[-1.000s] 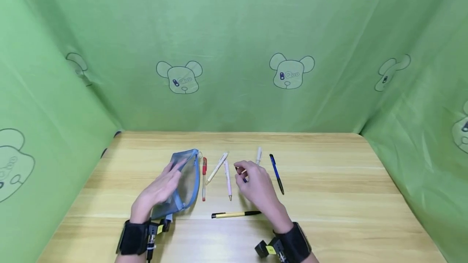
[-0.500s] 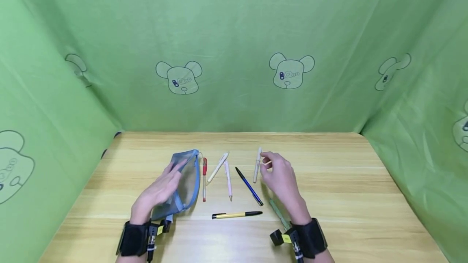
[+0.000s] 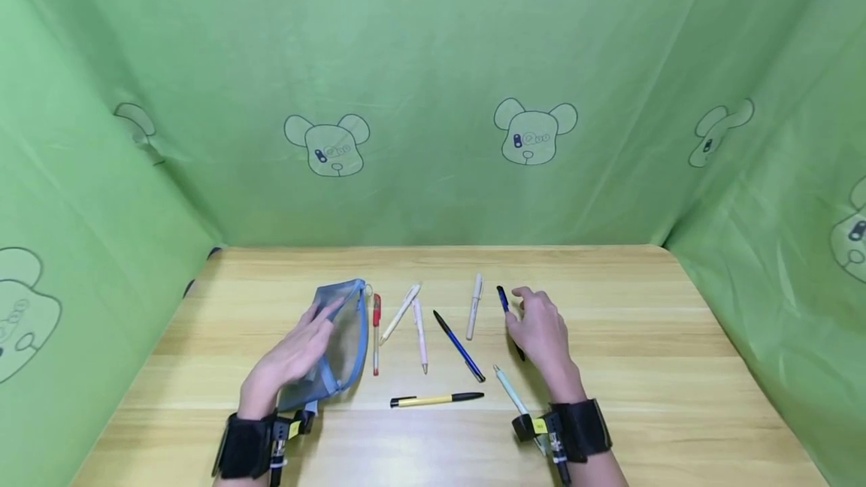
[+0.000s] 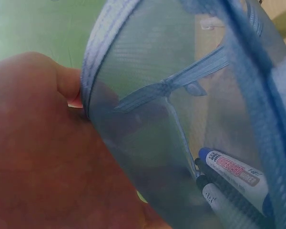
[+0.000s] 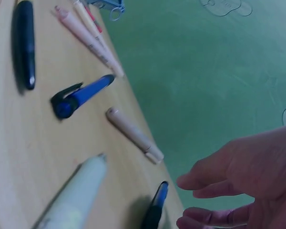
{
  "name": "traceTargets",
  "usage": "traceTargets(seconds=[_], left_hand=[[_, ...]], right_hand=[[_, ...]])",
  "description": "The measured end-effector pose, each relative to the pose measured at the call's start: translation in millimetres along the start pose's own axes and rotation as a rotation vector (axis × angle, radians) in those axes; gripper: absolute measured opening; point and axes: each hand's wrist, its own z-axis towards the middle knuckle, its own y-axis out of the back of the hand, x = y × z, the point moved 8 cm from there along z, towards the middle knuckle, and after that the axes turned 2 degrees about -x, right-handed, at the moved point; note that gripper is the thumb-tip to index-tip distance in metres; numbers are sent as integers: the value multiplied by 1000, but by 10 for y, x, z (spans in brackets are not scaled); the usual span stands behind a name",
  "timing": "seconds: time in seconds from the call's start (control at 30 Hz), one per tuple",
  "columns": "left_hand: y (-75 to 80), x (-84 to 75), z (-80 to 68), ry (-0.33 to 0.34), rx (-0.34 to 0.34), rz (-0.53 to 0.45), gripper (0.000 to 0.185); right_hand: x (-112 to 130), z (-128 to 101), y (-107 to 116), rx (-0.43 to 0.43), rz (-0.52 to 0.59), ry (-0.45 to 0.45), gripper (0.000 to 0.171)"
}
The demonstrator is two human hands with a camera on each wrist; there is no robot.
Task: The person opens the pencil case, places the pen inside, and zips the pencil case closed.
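Observation:
The left hand (image 3: 298, 352) grips the edge of a blue mesh pencil case (image 3: 364, 325), which gapes toward the right. In the left wrist view a whiteboard marker (image 4: 236, 174) with a blue cap and a second, black-tipped marker (image 4: 213, 194) lie inside it. The right hand (image 3: 541, 333) hovers beside a blue-and-black pen (image 3: 503, 297), covering part of it; in the right wrist view its fingers are parted, with nothing between them. A mint pen (image 3: 510, 389) lies partly under the right wrist camera. Left of that hand are a pale grey pen (image 3: 474, 308) and another blue pen (image 3: 460, 348).
Nearer the case lie a red-capped pen (image 3: 376, 314), a cream pen (image 3: 404, 310) and a lavender pen (image 3: 420, 337). A yellow-and-black pen (image 3: 436, 400) lies crosswise toward the front. Green cloth (image 3: 433, 194) with bear heads hangs around the wooden table (image 3: 643, 337).
The right hand has moved right, from over the middle blue pen, past the pale grey pen, to the farther blue-and-black one. The left hand and pencil case stay put.

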Motion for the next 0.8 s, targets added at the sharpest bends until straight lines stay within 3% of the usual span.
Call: traceTargets(seconds=[0.33,0.8], left_hand=[[4,0,-3,-4,-2,-10,59],[5,12,-8,16,5,-8,60]], right_hand=[[-124,-12,-151,83,-40,-70,50],[-77,-41,-222,90,-15,-78,36]])
